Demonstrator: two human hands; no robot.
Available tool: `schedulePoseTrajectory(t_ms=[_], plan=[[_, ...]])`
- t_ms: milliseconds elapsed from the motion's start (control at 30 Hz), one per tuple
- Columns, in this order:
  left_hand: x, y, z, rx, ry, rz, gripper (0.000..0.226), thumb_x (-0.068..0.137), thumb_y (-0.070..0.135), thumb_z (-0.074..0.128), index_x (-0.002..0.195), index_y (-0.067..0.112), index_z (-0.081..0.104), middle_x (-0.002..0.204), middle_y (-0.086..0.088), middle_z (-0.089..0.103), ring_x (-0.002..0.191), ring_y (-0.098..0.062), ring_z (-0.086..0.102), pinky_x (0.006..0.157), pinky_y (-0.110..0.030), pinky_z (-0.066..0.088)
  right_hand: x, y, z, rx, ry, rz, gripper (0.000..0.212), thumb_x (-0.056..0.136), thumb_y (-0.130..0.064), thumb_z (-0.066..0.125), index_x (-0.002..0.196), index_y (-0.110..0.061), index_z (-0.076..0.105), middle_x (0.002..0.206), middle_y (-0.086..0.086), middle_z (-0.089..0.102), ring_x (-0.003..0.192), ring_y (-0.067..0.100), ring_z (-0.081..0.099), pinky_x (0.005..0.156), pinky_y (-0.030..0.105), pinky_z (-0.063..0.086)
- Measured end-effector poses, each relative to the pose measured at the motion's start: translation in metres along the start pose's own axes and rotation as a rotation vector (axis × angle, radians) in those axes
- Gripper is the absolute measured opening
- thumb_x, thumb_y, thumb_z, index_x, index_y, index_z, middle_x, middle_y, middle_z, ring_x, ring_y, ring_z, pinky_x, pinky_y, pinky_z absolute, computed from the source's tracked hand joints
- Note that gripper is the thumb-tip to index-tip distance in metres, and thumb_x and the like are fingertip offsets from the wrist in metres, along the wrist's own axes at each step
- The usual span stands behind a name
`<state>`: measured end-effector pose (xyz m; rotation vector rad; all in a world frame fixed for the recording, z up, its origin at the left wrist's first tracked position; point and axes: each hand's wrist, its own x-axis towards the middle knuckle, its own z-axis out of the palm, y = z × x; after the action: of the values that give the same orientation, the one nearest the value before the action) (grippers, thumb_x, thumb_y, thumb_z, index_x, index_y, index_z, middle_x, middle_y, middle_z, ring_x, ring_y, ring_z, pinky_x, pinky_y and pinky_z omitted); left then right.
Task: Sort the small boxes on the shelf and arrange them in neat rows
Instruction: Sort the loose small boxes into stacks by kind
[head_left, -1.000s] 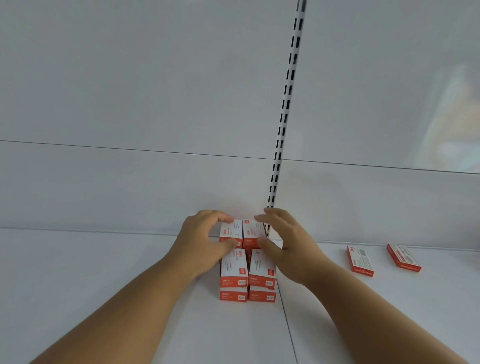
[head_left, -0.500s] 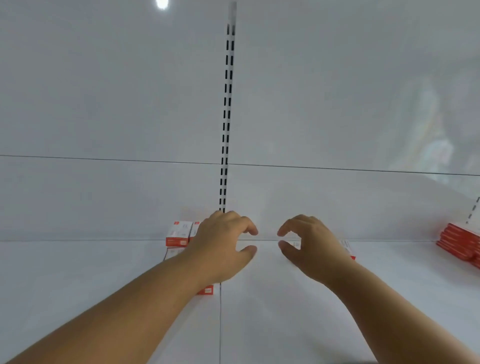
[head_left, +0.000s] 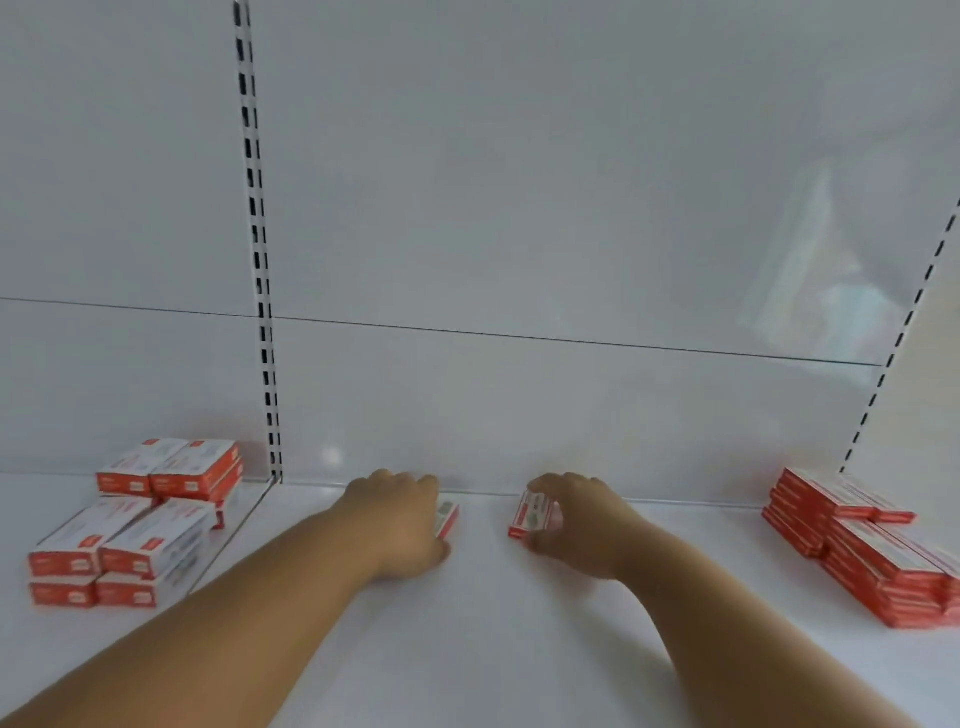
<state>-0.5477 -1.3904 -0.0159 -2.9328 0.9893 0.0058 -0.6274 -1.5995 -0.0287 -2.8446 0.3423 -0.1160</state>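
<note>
One red-and-white box (head_left: 448, 518) was gripped under the curled fingers of the left hand (head_left: 400, 519); a second box (head_left: 532, 514) was pinched between the right hand's (head_left: 582, 525) thumb and fingertips, on the white shelf (head_left: 493, 623). Stacked boxes (head_left: 135, 525) were recorded well left of the fingers, flat red packs (head_left: 857, 540) well right.

Both hands have left the arranged block of boxes (head_left: 140, 525) at far left. The left hand (head_left: 400, 519) now covers one loose box (head_left: 448, 517); the right hand (head_left: 576, 525) grips another loose box (head_left: 532, 512), fingers (head_left: 545, 483) curled over it.
</note>
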Motion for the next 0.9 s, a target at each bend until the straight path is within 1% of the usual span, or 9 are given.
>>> schedulePoseTrajectory(t_ms=[167, 233, 300, 400, 533, 600, 667, 767, 900], plan=[[0.01, 0.021, 0.001, -0.358, 0.137, -0.1, 0.047, 0.082, 0.028, 0.063, 0.126, 0.029, 0.047, 0.121, -0.001, 0.059, 0.106, -0.023, 0.059, 0.086, -0.033, 0.05, -0.003, 0.006, -0.003, 0.402, 0.275, -0.172, 0.085, 0.071, -0.027, 0.082, 0.144, -0.025, 0.038, 0.125, -0.01, 0.034, 0.097, 0.011, 0.057, 0.073, 0.019, 0.055], [0.012, 0.027, 0.006, -0.523, 0.32, -0.114, 0.054, 0.081, 0.021, 0.067, 0.129, 0.032, 0.046, 0.122, 0.004, 0.057, 0.107, -0.018, 0.059, 0.085, -0.03, 0.051, -0.009, 0.003, -0.006, 0.469, 0.422, -0.245, 0.078, 0.074, -0.016, 0.079, 0.142, -0.024, 0.04, 0.125, -0.011, 0.032, 0.092, 0.004, 0.057, 0.072, 0.009, 0.05], [0.008, 0.032, 0.009, -0.697, 0.483, -0.047, 0.059, 0.082, 0.017, 0.071, 0.131, 0.036, 0.044, 0.12, 0.014, 0.054, 0.105, -0.004, 0.058, 0.078, -0.012, 0.049, -0.014, -0.001, -0.008, 0.502, 0.547, -0.321, 0.076, 0.074, -0.01, 0.078, 0.138, -0.027, 0.042, 0.129, -0.013, 0.03, 0.098, 0.004, 0.056, 0.075, 0.005, 0.047], [-0.002, 0.04, 0.009, -0.821, 0.559, 0.019, 0.061, 0.084, 0.02, 0.075, 0.126, 0.046, 0.038, 0.107, 0.03, 0.049, 0.096, 0.006, 0.055, 0.066, -0.003, 0.047, -0.019, -0.008, -0.01, 0.554, 0.651, -0.424, 0.074, 0.073, -0.006, 0.079, 0.135, -0.027, 0.044, 0.129, -0.015, 0.036, 0.107, 0.004, 0.054, 0.082, 0.006, 0.047], [0.001, 0.038, 0.01, -1.036, 0.488, -0.014, 0.039, 0.09, 0.019, 0.068, 0.114, 0.043, 0.048, 0.111, 0.027, 0.057, 0.092, -0.004, 0.063, 0.071, -0.018, 0.058, -0.023, -0.018, -0.009, 0.601, 0.708, -0.415, 0.078, 0.073, -0.004, 0.08, 0.135, -0.032, 0.042, 0.121, -0.016, 0.042, 0.095, -0.001, 0.056, 0.073, 0.005, 0.046], [0.003, 0.035, 0.008, -1.39, 0.408, -0.098, 0.028, 0.097, 0.012, 0.055, 0.109, 0.036, 0.061, 0.114, 0.011, 0.065, 0.093, -0.009, 0.066, 0.077, -0.032, 0.061, -0.024, -0.019, -0.006, 0.692, 0.684, -0.329, 0.082, 0.073, -0.007, 0.081, 0.133, -0.039, 0.036, 0.119, -0.013, 0.048, 0.093, 0.0, 0.058, 0.073, 0.006, 0.047], [0.005, 0.031, 0.005, -1.832, 0.245, -0.248, 0.031, 0.1, 0.009, 0.041, 0.109, 0.024, 0.067, 0.111, -0.007, 0.071, 0.096, -0.023, 0.069, 0.072, -0.039, 0.06, -0.024, -0.02, -0.006, 0.857, 0.591, -0.168, 0.084, 0.074, -0.012, 0.082, 0.134, -0.043, 0.032, 0.114, -0.01, 0.057, 0.089, 0.001, 0.063, 0.072, 0.012, 0.051], [0.007, 0.023, 0.004, -2.242, 0.029, -0.357, 0.032, 0.097, 0.009, 0.04, 0.115, 0.001, 0.065, 0.104, -0.023, 0.072, 0.077, -0.03, 0.069, 0.055, -0.032, 0.056, -0.018, -0.017, -0.007, 1.066, 0.498, -0.008, 0.078, 0.071, -0.01, 0.085, 0.131, -0.036, 0.042, 0.1, -0.006, 0.068, 0.084, 0.004, 0.07, 0.073, 0.02, 0.054], [0.011, 0.016, 0.003, -2.312, -0.02, -0.32, 0.028, 0.095, 0.004, 0.047, 0.114, -0.007, 0.063, 0.087, -0.021, 0.07, 0.064, -0.026, 0.065, 0.047, -0.028, 0.055, -0.01, -0.015, -0.007, 1.286, 0.394, 0.06, 0.069, 0.07, 0.006, 0.081, 0.125, -0.023, 0.053, 0.095, 0.005, 0.071, 0.08, 0.013, 0.071, 0.07, 0.02, 0.054]])
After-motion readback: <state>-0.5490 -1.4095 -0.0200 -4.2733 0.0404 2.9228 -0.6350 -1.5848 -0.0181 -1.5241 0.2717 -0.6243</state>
